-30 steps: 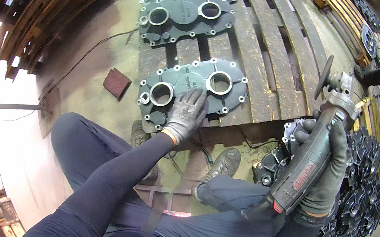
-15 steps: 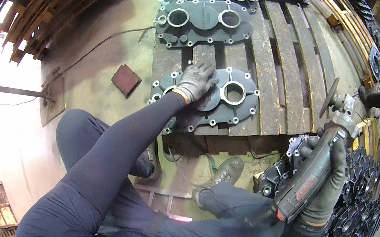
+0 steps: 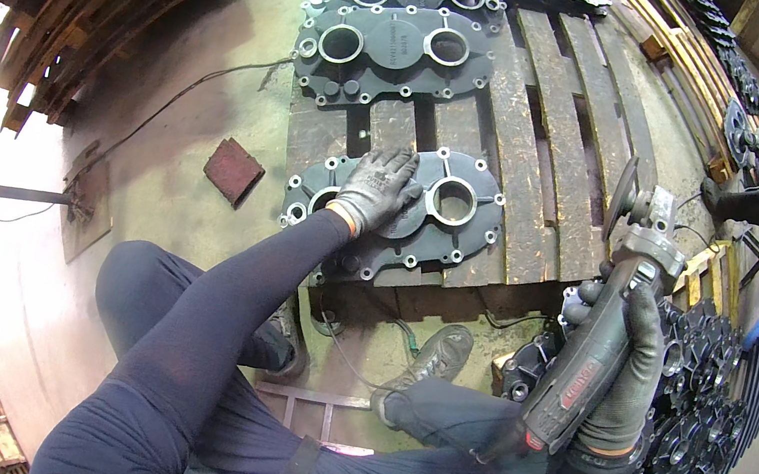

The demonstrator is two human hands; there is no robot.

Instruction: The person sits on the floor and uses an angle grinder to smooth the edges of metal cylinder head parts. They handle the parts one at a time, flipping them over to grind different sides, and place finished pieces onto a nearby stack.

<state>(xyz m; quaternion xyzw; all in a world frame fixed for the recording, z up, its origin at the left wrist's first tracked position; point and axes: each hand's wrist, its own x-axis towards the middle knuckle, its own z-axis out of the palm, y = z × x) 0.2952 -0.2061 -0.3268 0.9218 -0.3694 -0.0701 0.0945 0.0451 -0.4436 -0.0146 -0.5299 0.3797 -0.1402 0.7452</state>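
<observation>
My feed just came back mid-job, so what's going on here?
The person's grey-gloved left hand lies on a dark grey metal plate with two round holes, on a slatted wooden pallet. The grey-gloved right hand holds a dark, long-bodied angle grinder, its round disc clear of the plate. Similar plates lie farther back on the pallet.

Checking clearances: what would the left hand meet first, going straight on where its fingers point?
Probably the near edge of the next metal cover, past a strip of pallet; depth is unclear.
</observation>
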